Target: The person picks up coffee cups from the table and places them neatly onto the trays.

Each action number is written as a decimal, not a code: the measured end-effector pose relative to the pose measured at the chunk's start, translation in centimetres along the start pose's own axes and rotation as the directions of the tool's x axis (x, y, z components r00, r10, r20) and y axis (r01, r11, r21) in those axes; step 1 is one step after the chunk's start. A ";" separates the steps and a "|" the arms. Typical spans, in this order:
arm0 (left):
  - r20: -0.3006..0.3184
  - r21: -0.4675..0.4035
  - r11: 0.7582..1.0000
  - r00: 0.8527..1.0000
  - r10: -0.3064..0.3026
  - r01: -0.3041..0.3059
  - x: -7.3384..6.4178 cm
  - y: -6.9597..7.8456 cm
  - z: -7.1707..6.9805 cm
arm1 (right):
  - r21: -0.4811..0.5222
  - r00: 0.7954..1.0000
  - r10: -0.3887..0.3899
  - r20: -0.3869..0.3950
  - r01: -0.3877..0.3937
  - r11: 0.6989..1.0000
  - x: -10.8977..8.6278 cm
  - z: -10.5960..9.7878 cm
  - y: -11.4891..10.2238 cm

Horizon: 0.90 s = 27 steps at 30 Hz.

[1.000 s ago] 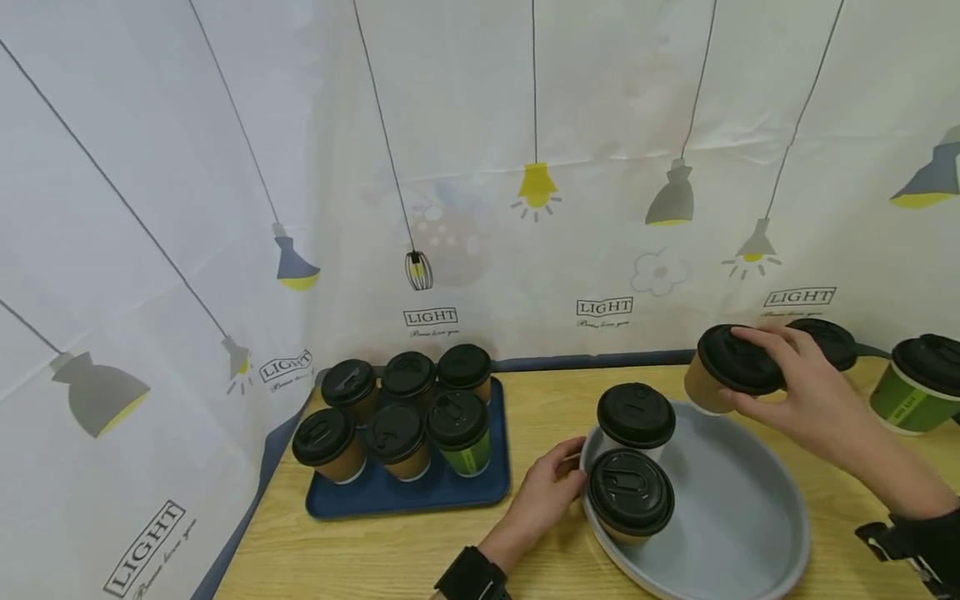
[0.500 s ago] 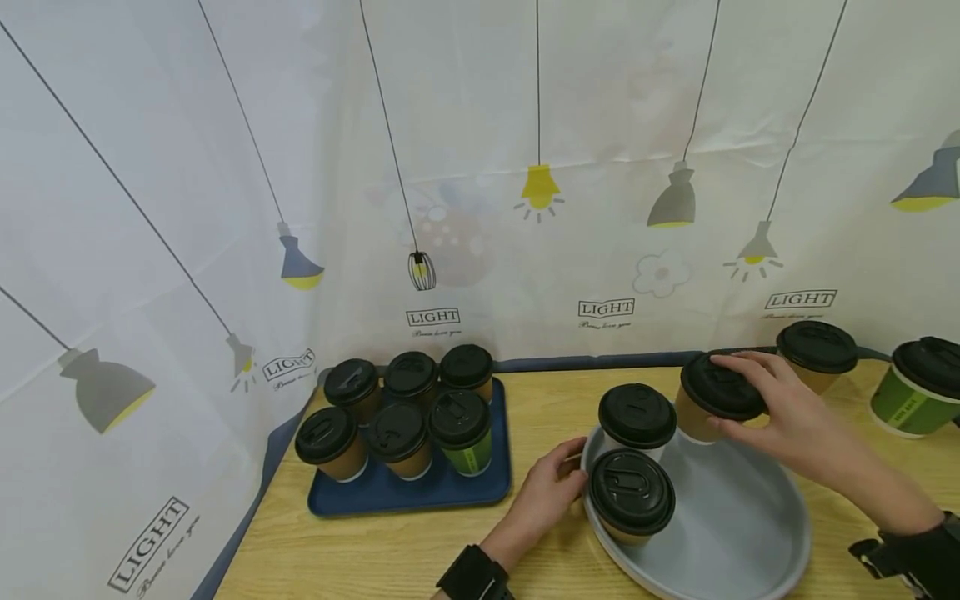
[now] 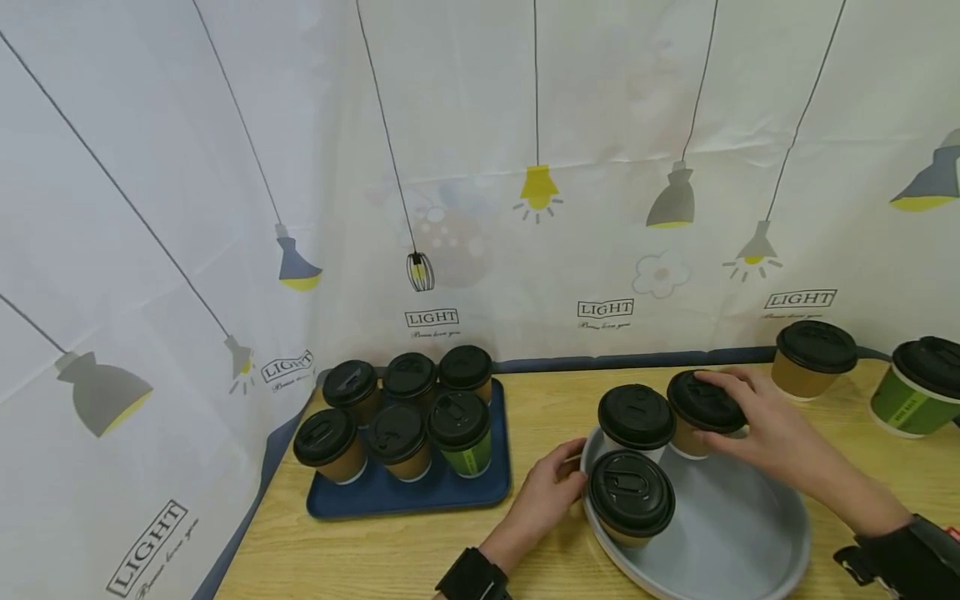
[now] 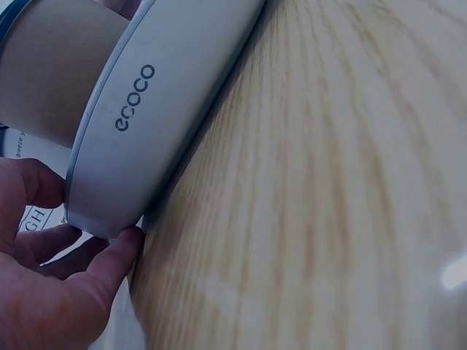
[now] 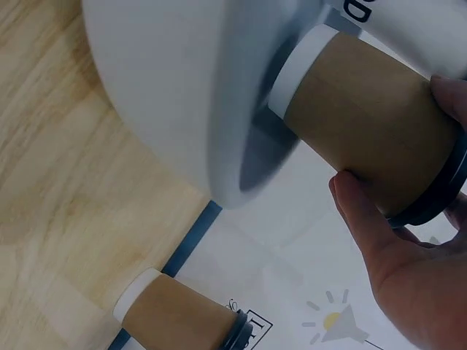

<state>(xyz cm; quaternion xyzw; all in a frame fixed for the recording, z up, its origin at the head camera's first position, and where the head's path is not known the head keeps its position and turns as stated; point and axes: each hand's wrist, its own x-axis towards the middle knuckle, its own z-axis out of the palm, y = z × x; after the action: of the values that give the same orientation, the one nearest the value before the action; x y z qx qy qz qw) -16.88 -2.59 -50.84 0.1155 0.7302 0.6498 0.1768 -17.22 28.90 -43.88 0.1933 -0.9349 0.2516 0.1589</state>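
Note:
My right hand [image 3: 772, 425] grips a brown paper cup [image 3: 692, 439] with a black lid, thumb and fingers on either side near the lid. The cup stands at the back of a round grey tray [image 3: 738, 521]; in the right wrist view its white base [image 5: 295, 73] is low within the tray, though contact is hard to tell. Two other lidded cups sit at the tray's left side: a white cup [image 3: 636, 415] and a brown cup [image 3: 632, 493]. My left hand [image 3: 542, 493] pinches the tray's left edge, with digits at its rim and underside in the left wrist view.
A blue rectangular tray [image 3: 442, 497] at left carries several black-lidded cups, one of them a green cup [image 3: 471, 457]. Behind the round tray at right stand a brown cup [image 3: 808, 379] and another green cup [image 3: 907, 407]. A printed curtain [image 3: 480, 208] hangs along the back edge.
My right hand has carried the brown cup left and down, from the tray's back right to beside the white cup. My left hand has stayed at the tray's edge.

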 end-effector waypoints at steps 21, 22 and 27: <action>0.014 -0.012 1.000 1.000 -0.007 0.007 0.1 -0.3 0.0 | 0.004 0.997 0.061 0.054 -0.061 0.998 -0.3 1.0 -0.5; 0.013 -0.012 1.000 1.000 -0.007 0.007 0.1 -0.2 0.0 | 0.001 0.996 0.064 0.059 -0.064 0.998 -0.4 0.9 -0.5; 0.000 0.017 1.000 1.000 0.003 -0.003 0.0 -0.1 0.1 | -0.016 0.991 0.087 0.100 -0.086 0.996 -0.6 0.5 -0.5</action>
<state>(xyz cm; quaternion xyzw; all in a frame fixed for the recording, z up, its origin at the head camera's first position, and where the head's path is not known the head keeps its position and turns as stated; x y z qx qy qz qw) -16.87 -2.53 -50.90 0.1179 0.7354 0.6439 0.1750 -16.54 28.41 -44.35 0.1644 -0.9506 0.2429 0.1015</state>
